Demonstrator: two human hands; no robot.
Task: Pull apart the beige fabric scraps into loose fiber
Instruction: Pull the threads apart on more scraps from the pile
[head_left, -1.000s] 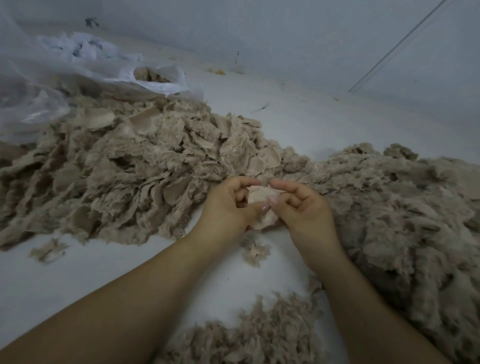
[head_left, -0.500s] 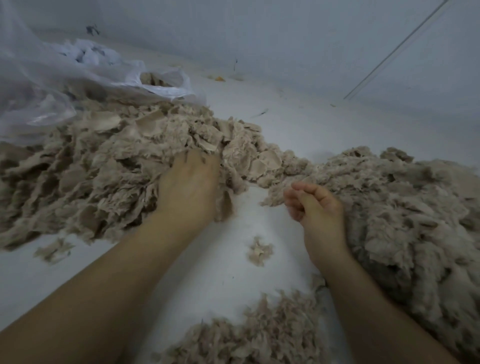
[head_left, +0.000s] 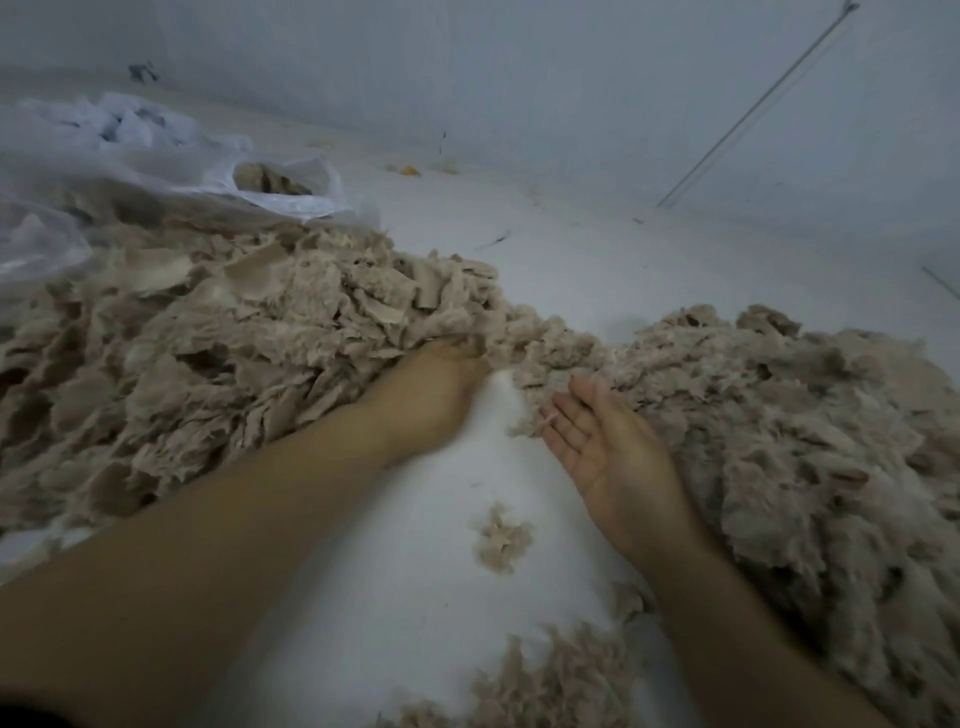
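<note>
left hand (head_left: 431, 395) at scraps (head_left: 218, 353) edge, right hand (head_left: 608, 452) open-palmed

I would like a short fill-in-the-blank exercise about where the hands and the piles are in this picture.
1. The left hand reaches into the pile of ____.
2. The right hand lies with its palm turned ____.
3. The loose fiber pile lies on the person's ____ side.

Missing words: scraps; up; right

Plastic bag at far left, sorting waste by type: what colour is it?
Translucent white plastic bag, head view.

Two hands (head_left: 431, 395) (head_left: 608, 457) – two big piles (head_left: 208, 364) (head_left: 779, 415) – one bag (head_left: 156, 161).
</note>
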